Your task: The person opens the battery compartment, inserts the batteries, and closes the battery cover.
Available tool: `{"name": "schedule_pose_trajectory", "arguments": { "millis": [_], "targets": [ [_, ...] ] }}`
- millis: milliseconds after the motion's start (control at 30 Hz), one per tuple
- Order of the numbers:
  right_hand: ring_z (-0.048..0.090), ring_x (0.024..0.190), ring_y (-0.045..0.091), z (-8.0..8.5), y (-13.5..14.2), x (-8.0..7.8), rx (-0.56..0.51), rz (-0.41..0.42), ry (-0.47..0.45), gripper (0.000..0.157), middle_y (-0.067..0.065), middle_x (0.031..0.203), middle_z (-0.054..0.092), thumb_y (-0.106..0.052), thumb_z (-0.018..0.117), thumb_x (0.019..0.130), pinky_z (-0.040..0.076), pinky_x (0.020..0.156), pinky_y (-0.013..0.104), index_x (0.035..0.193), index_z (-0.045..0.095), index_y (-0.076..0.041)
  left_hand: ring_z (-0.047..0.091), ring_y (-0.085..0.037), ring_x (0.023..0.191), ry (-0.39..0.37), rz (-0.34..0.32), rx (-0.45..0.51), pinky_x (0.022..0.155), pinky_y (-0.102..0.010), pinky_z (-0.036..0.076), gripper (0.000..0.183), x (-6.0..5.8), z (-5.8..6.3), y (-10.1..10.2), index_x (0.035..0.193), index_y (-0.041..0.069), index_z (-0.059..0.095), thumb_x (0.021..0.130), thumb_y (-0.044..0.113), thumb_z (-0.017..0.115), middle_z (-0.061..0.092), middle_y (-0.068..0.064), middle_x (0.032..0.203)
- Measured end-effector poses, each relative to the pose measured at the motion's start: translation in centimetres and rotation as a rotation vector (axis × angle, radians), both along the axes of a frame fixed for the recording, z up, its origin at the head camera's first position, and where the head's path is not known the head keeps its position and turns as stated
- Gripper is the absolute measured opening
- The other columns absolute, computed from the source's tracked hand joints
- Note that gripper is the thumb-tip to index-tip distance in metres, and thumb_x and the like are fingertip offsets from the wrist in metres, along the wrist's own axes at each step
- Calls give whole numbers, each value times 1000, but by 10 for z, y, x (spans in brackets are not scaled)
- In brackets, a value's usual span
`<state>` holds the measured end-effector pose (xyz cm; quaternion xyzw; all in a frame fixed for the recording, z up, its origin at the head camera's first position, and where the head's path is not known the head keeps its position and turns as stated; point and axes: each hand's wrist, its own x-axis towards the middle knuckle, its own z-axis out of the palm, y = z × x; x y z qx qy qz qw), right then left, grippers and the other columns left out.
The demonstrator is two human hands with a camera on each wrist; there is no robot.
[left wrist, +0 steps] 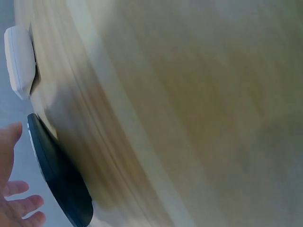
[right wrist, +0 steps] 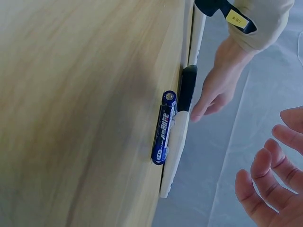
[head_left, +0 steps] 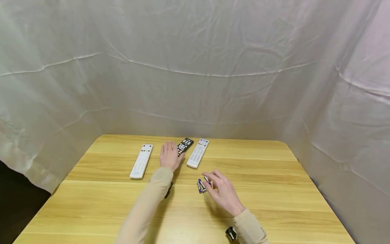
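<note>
My left hand [head_left: 170, 156], its fingers extended, is over the near end of a black remote control [head_left: 185, 145]. The left wrist view has the fingers a little above that black remote [left wrist: 61, 175]; part of the remote is hidden from the head camera. Several small blue-and-silver batteries [head_left: 200, 186] lie together on the table, by my right hand [head_left: 224, 193]. Its fingers are loosely bent, with nothing gripped. From the right wrist, a blue battery [right wrist: 164, 130] shows on the wood, apart from the right fingers [right wrist: 270, 177].
One white remote [head_left: 142, 162] lies left of the left hand, a second white remote [head_left: 198, 153] right of the black one. Everything rests on a wooden table [head_left: 274, 176]. Grey cloth [head_left: 195, 95] hangs behind its far edge.
</note>
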<state>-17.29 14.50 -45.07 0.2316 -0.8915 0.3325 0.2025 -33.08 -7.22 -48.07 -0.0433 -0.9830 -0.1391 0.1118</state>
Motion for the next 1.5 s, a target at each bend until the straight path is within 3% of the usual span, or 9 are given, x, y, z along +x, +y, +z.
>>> {"name": "schedule_pose_trajectory", "arguments": {
  "millis": [267, 800, 1167, 1500],
  "targets": [
    [56, 63, 17, 1, 0, 0, -10, 10, 4, 27, -1, 91, 66, -12, 72, 91, 39, 51, 10, 118, 72, -6, 46, -36, 140, 3, 5, 23, 128, -48, 30, 64, 1, -2, 7, 144, 1, 45, 97, 40, 65, 54, -21, 145],
    [51, 64, 5, 1, 0, 0, 2, -2, 10, 28, -5, 90, 65, -11, 73, 90, 39, 51, 10, 118, 72, -7, 57, -38, 126, 33, 7, 14, 118, -44, 44, 52, 4, -6, 10, 142, 2, 47, 99, 24, 66, 62, -22, 132],
    [54, 64, 11, 1, -2, 1, -1, 5, -1, 28, -4, 90, 65, -11, 73, 90, 40, 52, 10, 118, 72, -6, 59, -45, 109, 109, 13, 13, 95, -52, 57, 41, 7, -9, 12, 129, -3, 57, 93, 11, 69, 64, -31, 116],
    [50, 64, 2, 0, -3, 1, -2, -1, 24, 28, 1, 89, 66, -8, 74, 88, 40, 51, 11, 116, 72, -5, 54, -50, 106, 96, 31, 108, 93, -55, 57, 51, 14, -1, 13, 130, -9, 54, 84, -1, 73, 57, -37, 116]
  ]
}}
